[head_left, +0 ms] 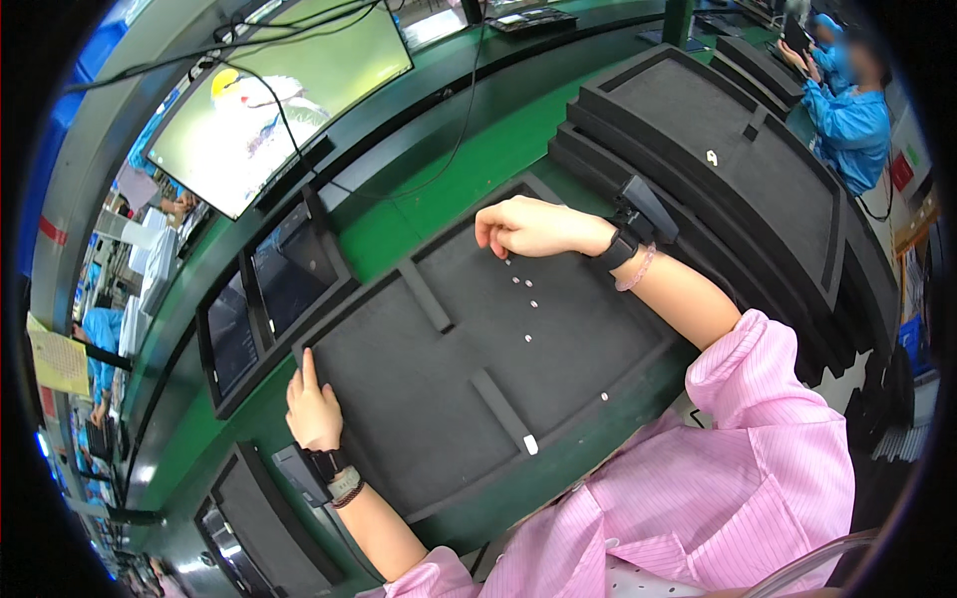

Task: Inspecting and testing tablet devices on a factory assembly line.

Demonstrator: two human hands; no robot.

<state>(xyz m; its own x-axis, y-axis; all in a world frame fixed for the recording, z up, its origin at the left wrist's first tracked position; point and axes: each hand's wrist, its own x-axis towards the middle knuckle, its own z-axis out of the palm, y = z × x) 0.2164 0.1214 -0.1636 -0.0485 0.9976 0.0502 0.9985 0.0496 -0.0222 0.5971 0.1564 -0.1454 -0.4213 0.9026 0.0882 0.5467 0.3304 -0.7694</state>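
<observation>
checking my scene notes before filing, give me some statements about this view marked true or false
1. The person's right hand is over the large rectangular black foam tray. True.
2. Big red bolts lie in this tray. False: tiny white pieces do.
3. The left hand is at this tray's left edge. True.
4. No wristwear shows. False: a black band and a pink beaded bracelet are worn near the right hand.
5. A stack of black foam trays stands to the tray's right. True.
6. The person wears plain green. False: a pink cloth shirt with thin stripes.
</observation>
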